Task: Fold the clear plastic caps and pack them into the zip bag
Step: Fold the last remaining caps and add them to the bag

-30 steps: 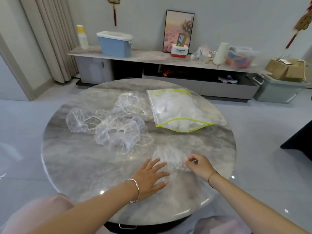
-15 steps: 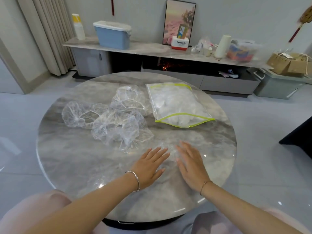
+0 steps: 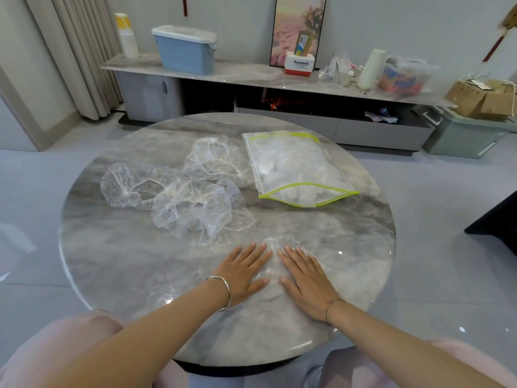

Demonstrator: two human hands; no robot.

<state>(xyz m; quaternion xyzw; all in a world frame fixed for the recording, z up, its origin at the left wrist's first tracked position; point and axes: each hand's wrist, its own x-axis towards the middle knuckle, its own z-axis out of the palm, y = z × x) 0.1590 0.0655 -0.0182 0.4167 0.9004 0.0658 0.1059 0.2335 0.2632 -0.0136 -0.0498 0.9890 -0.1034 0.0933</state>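
Head view: left hand (image 3: 242, 273) and right hand (image 3: 307, 278), fingers straight and flat, no grip, press a clear plastic cap (image 3: 272, 264) onto the table (image 3: 117, 247).

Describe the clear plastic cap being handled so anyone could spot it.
Find the round grey marble table, near edge: the clear plastic cap lies under the left hand and right hand. Only it is pressed flat; three puffy caps sit behind.

Our round marble table (image 3: 112, 261) carried three crumpled clear caps (image 3: 197, 208), a filled zip bag (image 3: 296, 169) beside them, one flattened cap (image 3: 273, 246) nearer us.
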